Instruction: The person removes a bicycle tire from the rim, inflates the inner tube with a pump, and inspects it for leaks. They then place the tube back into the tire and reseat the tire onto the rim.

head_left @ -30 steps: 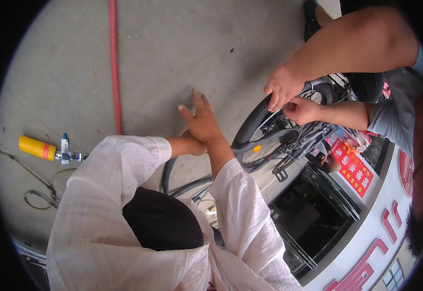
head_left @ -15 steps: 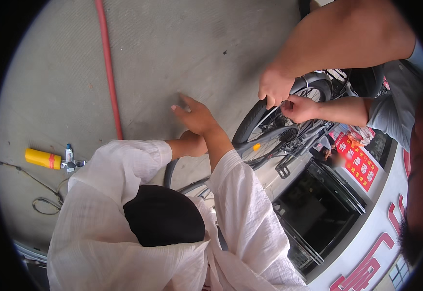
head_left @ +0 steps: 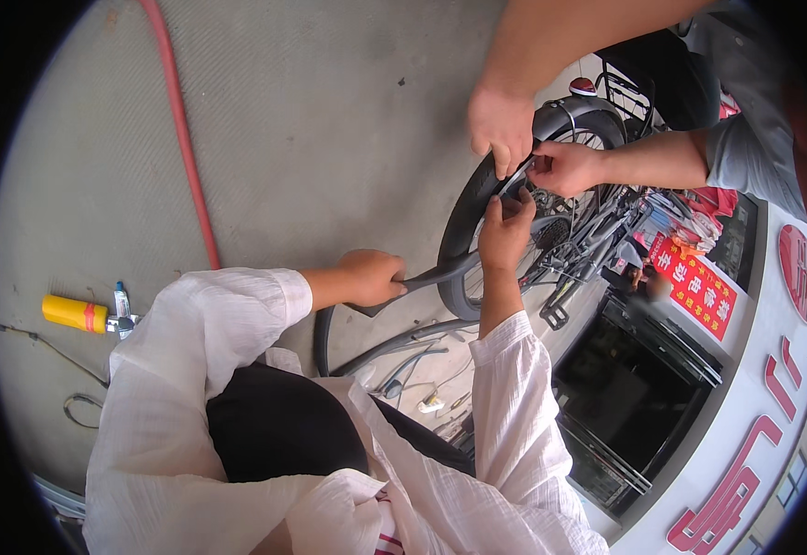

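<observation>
My left hand [head_left: 375, 275] grips a black inner tube [head_left: 436, 276] that runs toward a bicycle's rear wheel [head_left: 466, 222] and loops down. My right hand [head_left: 507, 239] is at that wheel, fingers curled by the tyre's inner edge; what they hold cannot be made out. Just above it, another person's two hands work on the tyre: one hand [head_left: 500, 125] presses from the top, the other [head_left: 565, 168] is at the rim with curled fingers. The bicycle's pedal [head_left: 554, 314] and chain parts show beyond.
A red hose [head_left: 181, 139] lies on the concrete floor [head_left: 311, 139]. A yellow cylinder [head_left: 75, 314], a small tube [head_left: 120, 300] and a thin hose [head_left: 70, 356] lie left. A red sign [head_left: 699, 285] and a dark glass opening [head_left: 639, 407] are at right, hoses and tools below the wheel.
My right hand has moved from beside the wheel up onto it. My left hand has come out from beneath my right wrist, gripping the tube. The other person's hands have shifted slightly.
</observation>
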`<move>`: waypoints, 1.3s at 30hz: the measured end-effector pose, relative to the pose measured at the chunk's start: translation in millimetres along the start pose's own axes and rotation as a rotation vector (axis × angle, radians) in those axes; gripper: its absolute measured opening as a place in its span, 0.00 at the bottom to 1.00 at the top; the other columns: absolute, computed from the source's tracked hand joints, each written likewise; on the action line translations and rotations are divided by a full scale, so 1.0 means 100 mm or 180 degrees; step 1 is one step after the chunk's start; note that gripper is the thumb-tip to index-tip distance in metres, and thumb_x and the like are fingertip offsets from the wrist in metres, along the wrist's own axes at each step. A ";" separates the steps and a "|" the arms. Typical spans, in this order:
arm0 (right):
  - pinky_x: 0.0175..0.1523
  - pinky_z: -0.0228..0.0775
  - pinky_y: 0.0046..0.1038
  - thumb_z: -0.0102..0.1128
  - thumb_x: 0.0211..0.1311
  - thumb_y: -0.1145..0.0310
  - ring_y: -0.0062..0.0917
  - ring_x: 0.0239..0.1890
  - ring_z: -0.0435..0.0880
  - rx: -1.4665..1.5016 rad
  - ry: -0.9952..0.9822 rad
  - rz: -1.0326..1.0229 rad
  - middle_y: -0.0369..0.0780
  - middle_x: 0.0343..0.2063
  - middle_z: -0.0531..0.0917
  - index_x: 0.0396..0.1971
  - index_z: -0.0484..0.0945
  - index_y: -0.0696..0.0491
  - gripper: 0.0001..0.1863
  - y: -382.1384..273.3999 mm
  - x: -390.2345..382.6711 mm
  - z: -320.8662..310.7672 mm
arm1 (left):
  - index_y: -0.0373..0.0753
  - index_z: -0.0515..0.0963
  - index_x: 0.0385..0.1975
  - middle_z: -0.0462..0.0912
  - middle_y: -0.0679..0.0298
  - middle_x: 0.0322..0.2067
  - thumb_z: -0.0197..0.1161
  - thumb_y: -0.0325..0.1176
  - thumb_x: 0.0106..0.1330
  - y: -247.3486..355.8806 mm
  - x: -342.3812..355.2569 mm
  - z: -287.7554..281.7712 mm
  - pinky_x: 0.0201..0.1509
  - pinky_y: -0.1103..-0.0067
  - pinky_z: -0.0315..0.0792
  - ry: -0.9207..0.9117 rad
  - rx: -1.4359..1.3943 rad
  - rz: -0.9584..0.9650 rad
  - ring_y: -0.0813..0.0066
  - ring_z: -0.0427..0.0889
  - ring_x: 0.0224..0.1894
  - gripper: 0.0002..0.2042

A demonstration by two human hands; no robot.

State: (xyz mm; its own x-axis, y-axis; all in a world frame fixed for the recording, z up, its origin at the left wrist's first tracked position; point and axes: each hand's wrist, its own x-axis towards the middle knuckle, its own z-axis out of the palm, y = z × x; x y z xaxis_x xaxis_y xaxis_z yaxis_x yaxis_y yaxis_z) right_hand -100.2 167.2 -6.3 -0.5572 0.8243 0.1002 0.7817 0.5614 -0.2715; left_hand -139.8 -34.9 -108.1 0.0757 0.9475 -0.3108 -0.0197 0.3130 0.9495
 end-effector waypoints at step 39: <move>0.35 0.78 0.29 0.59 0.59 0.67 0.28 0.39 0.88 -0.4758 -0.2846 -0.1944 0.39 0.37 0.87 0.49 0.75 0.65 0.22 -0.69 0.47 0.00 | 0.41 0.78 0.33 0.83 0.58 0.29 0.62 0.42 0.63 -0.08 -0.08 -0.02 0.37 0.63 0.72 0.0639 -0.0123 -0.0130 0.55 0.81 0.34 0.11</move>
State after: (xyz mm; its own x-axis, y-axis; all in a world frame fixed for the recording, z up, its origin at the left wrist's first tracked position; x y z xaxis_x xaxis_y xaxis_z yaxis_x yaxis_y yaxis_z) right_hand -180.3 167.2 17.6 -0.3983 0.5059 -0.7651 -0.2732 0.7309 0.6254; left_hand -142.6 -44.6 -113.7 -0.1229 0.9268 -0.3549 -0.0591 0.3501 0.9348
